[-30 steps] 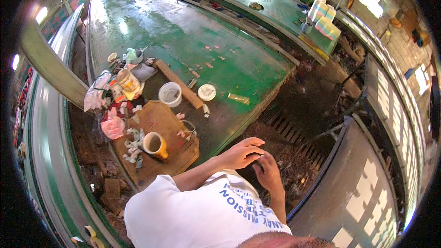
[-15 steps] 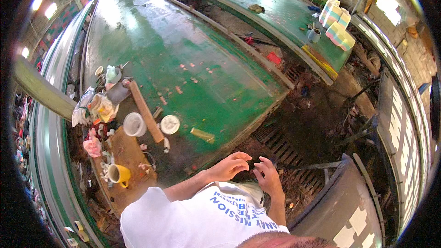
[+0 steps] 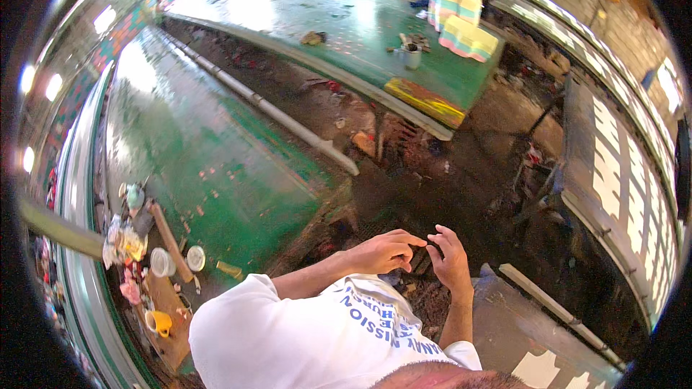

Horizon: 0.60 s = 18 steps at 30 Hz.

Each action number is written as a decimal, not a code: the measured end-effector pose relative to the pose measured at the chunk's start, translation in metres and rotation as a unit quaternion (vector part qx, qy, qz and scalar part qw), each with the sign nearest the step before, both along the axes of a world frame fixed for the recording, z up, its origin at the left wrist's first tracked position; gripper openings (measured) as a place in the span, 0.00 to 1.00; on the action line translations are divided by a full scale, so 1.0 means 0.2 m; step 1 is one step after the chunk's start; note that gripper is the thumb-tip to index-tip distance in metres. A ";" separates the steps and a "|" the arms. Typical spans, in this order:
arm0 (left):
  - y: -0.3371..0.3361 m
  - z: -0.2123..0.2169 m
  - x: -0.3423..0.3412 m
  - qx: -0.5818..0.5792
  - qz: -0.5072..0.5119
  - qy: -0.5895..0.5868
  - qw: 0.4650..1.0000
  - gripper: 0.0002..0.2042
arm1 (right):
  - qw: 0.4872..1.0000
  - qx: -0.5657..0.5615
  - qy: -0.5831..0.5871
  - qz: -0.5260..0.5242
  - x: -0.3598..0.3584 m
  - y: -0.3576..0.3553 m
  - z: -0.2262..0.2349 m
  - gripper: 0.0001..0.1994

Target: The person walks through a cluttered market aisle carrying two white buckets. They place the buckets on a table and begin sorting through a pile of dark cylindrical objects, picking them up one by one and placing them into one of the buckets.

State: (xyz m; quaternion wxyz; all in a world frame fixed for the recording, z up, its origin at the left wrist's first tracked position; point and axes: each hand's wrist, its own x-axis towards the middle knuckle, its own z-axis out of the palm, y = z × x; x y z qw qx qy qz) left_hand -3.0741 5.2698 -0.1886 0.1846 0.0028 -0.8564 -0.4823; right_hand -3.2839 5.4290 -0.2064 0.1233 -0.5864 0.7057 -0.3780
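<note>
My left hand and my right hand meet in front of my chest, over my white printed shirt. The left fingers curl toward the right fingertips, which touch them. A small dark bit shows between the fingertips; I cannot tell whether either hand grips it. Below the hands lies a dark, littered floor with a grate.
At my left stands a green worktable with a wooden board, a yellow cup, white lids and a wooden stick. A farther green table holds pastel blocks and a metal cup. A grey panel lies on the right.
The view has swung right, so the worktable and its clutter slid to the left edge. My hands, overlapped before, now meet at the fingertips.
</note>
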 end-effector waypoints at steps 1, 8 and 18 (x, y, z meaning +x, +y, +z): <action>0.00 -0.01 -0.06 -0.024 -0.010 -0.016 1.000 0.08 | 1.000 -0.002 -0.018 -0.023 -0.06 0.02 -0.01 0.16; -0.13 -0.05 -0.70 -0.003 -0.170 -0.014 0.985 0.06 | 0.985 -0.043 -0.043 -0.162 -0.33 0.17 -0.17 0.15; -0.54 -0.18 -1.91 -0.002 -0.216 0.039 0.976 0.06 | 0.955 0.053 -0.096 -0.276 -1.04 -0.04 -0.19 0.16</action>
